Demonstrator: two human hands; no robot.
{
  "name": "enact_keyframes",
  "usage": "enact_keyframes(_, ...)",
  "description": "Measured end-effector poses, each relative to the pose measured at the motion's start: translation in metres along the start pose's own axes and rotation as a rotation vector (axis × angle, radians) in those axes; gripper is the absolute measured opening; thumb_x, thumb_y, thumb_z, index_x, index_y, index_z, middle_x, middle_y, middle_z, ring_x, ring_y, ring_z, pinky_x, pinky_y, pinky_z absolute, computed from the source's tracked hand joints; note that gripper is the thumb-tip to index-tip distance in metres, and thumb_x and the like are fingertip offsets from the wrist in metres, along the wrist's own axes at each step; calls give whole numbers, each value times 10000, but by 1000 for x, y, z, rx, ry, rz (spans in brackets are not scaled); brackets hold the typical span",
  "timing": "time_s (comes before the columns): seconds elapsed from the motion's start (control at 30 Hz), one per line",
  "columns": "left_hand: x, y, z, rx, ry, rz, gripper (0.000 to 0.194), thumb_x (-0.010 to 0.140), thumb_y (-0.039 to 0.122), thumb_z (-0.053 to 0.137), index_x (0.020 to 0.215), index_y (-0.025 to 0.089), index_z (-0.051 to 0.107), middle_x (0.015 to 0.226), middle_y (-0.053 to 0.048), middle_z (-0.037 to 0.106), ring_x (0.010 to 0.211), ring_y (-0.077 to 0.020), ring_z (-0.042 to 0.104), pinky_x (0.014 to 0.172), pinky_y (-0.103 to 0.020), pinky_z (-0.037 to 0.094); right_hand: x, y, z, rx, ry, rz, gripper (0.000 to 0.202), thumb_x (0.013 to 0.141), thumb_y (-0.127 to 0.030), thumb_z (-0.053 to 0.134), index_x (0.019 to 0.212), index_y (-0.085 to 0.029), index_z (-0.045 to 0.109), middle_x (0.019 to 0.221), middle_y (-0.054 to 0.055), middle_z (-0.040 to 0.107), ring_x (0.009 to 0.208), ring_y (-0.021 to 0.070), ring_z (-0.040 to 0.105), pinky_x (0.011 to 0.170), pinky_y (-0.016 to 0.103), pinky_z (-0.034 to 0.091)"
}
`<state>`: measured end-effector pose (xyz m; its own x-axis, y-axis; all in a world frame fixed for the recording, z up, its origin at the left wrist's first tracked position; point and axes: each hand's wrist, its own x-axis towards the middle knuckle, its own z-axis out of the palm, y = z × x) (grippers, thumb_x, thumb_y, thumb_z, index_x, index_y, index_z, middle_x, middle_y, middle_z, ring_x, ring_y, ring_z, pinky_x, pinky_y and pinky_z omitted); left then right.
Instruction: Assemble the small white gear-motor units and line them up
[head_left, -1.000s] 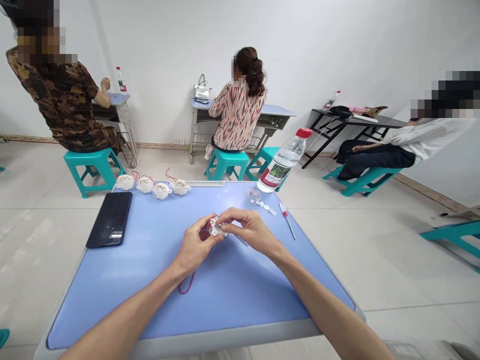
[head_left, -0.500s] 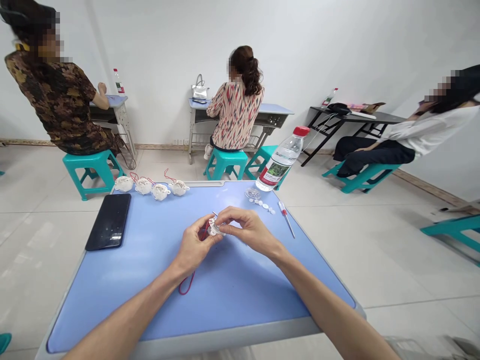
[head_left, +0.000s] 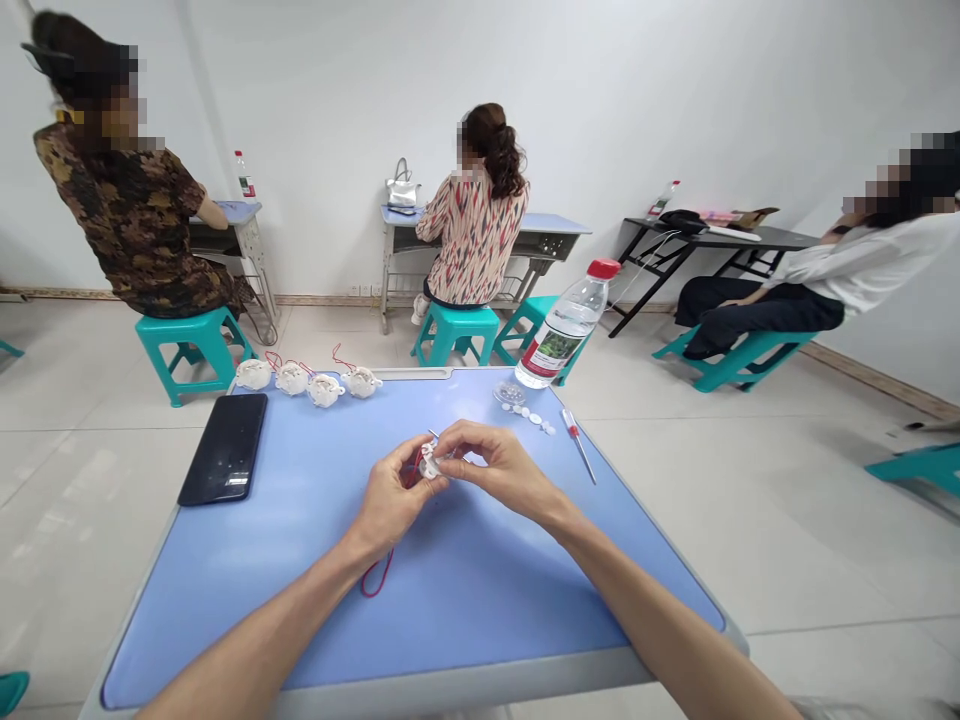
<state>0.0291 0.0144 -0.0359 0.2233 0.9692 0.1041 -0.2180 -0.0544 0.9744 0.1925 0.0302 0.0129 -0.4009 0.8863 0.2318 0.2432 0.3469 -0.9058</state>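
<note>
Over the middle of the blue desk, my left hand (head_left: 397, 493) is closed around a small white plastic casing (head_left: 430, 462). A red cord (head_left: 377, 575) trails from that hand down towards the desk top. My right hand (head_left: 499, 465) is closed, thumb and fingertips pinched against the casing's right side; what they hold is too small to make out. Thin metal ends show by the right fingertips, one beyond the casing. Several similar white casings (head_left: 325, 390) with red cords lie along the desk's far left edge.
A black phone (head_left: 223, 448) lies at left. At the far right stand a water bottle (head_left: 559, 335), a clear round dish (head_left: 508, 394), small white discs (head_left: 535, 419) and a screwdriver (head_left: 579, 448). Several people sit on green stools (head_left: 454, 330) beyond the desk.
The whole view has shifted slightly, so the desk appears a little lower and further right. Both hands keep hold at the casing, with the right fingers slightly changed in position.
</note>
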Motion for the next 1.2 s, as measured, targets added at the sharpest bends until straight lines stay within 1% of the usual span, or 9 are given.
enact_keyframes(0.13,-1,2,0,-34,-19,-14,543,672,244,760,1185,163,604,1142,-105,658,1065,-262,595,955,-403,438,-1,0,0,16,-8,3,149,785,-344,685,811,-198,691,849,43,655,806,172,604,753,318,487)
enact_keyframes(0.3,-3,8,-2,-41,-99,-27,597,709,263,739,1267,161,550,1255,-124,602,1156,-279,548,999,-415,404,-1,4,-2,66,-16,5,128,779,-315,697,820,-194,688,861,37,651,818,166,613,776,318,491)
enact_keyframes(0.47,-3,11,-4,-89,-167,-9,516,778,298,684,1261,169,556,1318,-121,560,1224,-269,494,1029,-397,371,-1,3,-6,81,-23,-2,151,771,-332,702,809,-188,677,851,33,648,800,159,614,757,310,498)
enact_keyframes(0.6,0,10,-4,-124,-193,-22,502,782,296,685,1259,197,562,1311,-110,568,1220,-263,496,1018,-387,372,-1,0,-8,21,-19,-40,132,783,-321,691,808,-192,679,845,32,651,796,158,611,743,307,490)
enact_keyframes(0.77,2,11,-4,-164,-207,-35,511,770,299,699,1257,217,566,1339,-107,542,1243,-268,474,1010,-379,372,-3,-8,-9,-104,14,-104,84,809,-286,668,840,-212,691,854,39,667,802,165,604,737,320,474)
enact_keyframes(0.9,0,13,-3,-200,-196,-27,494,772,285,699,1247,228,574,1341,-99,540,1243,-263,474,1015,-376,365,-6,-14,-8,-146,22,-149,93,832,-285,637,879,-222,687,889,47,680,826,173,605,732,325,479)
enact_keyframes(1.03,0,14,-2,-228,-209,-39,487,776,279,696,1244,228,572,1298,-100,570,1201,-257,506,999,-379,376,-7,-15,-7,-197,32,-185,87,842,-239,615,892,-222,683,887,48,690,841,177,603,726,321,474)
enact_keyframes(1.2,0,15,-3,-208,-192,-34,487,768,285,702,1237,234,580,1314,-94,554,1209,-254,489,994,-369,375,-6,-14,-5,-263,59,-227,92,830,-183,618,879,-230,680,860,37,697,816,177,595,747,336,470)
